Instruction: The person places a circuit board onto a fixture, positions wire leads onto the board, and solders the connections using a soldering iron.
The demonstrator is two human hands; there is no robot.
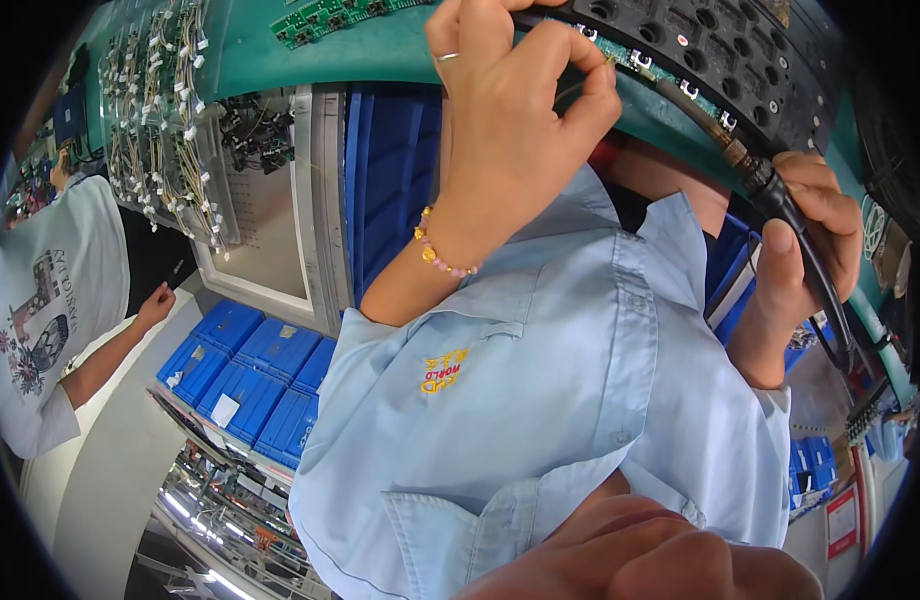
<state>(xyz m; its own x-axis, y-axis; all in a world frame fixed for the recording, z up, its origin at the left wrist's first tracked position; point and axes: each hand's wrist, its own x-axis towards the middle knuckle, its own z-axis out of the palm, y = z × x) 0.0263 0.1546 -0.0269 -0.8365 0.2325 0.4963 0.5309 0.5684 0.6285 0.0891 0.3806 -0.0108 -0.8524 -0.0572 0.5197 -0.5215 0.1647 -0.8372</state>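
Note:
In my right hand (815,225) is a soldering iron (775,195) with a black handle, its fingers closed round the grip. The iron's metal shaft slants up and left toward a narrow green circuit board strip (665,75) that carries several small white connectors. My left hand (530,110) is closed in a pinch above the strip's left part, with a thin wire (570,92) at the fingertips. The strip lies along the edge of a black fixture (725,45) with rows of round holes. Exactly where the iron's tip meets the board is too small to tell.
More green circuit boards (330,18) lie on the green bench mat (380,58). Bundles of wires with white plugs (165,125) hang over the bench at the left. Blue bins (265,365) stand on a rack below. A co-worker in a pale shirt (55,310) is at the far left.

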